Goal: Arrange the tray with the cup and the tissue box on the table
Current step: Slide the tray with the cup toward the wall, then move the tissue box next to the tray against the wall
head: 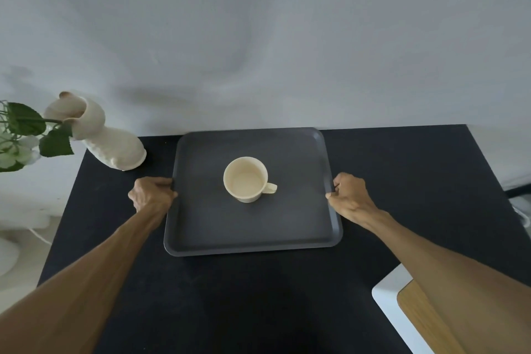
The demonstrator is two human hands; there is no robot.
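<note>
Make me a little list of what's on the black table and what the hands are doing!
table: black table
tray: dark tray, far middle of the table
cup: cream cup, upright, mid-tray, looks empty, handle pointing right
left hand: gripping the tray's left edge
right hand: gripping the tray's right edge
vase: white vase with leaves, far left corner
tissue box: not in view

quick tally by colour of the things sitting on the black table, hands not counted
Dark grey: 1, the tray
Cream: 2, the cup on the tray and the vase at the table's far left corner
Total: 3
No tissue box shows on the table. The left hand and right hand grip the tray's side rims.
</note>
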